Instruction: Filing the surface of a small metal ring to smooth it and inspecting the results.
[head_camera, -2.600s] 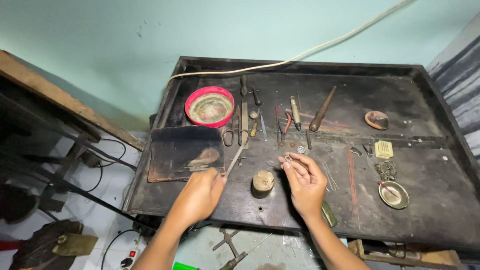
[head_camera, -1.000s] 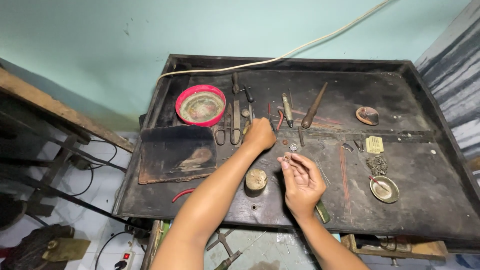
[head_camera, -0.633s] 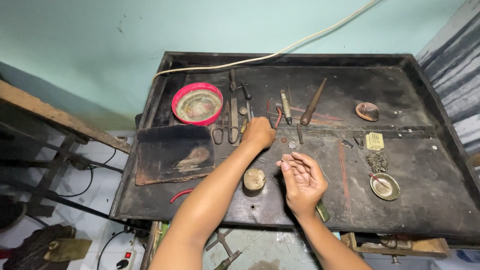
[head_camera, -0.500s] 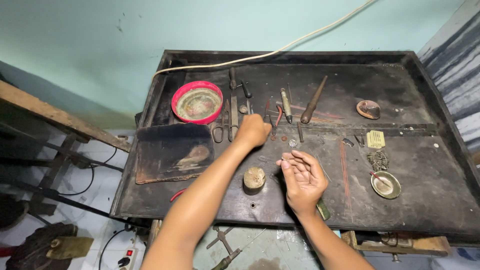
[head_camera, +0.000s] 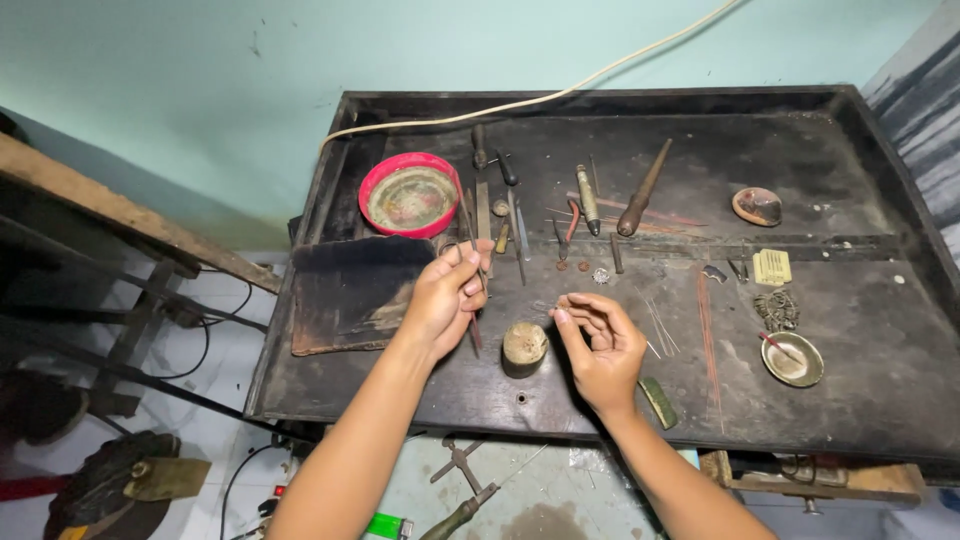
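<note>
My left hand (head_camera: 445, 295) is closed around a thin metal tool (head_camera: 474, 332) whose tip points down at the dark workbench (head_camera: 860, 410). It hovers just left of a small round wooden block (head_camera: 524, 346). My right hand (head_camera: 600, 345) is palm up just right of the block. Its fingertips are pinched together, and anything between them is too small to see. Behind the hands lies a row of files and hand tools (head_camera: 510, 205).
A red bowl (head_camera: 410, 195) and a dark flat slab (head_camera: 350, 295) sit at the bench's left. A wooden-handled tool (head_camera: 645, 190), a brown dish (head_camera: 757, 205), a brass dish (head_camera: 793, 360) and a green bar (head_camera: 658, 402) lie to the right. Pliers (head_camera: 460, 500) lie on the floor.
My left hand reached back to the tool row, then drew toward me holding a thin metal tool. My right hand stayed near the wooden block with curled fingers.
</note>
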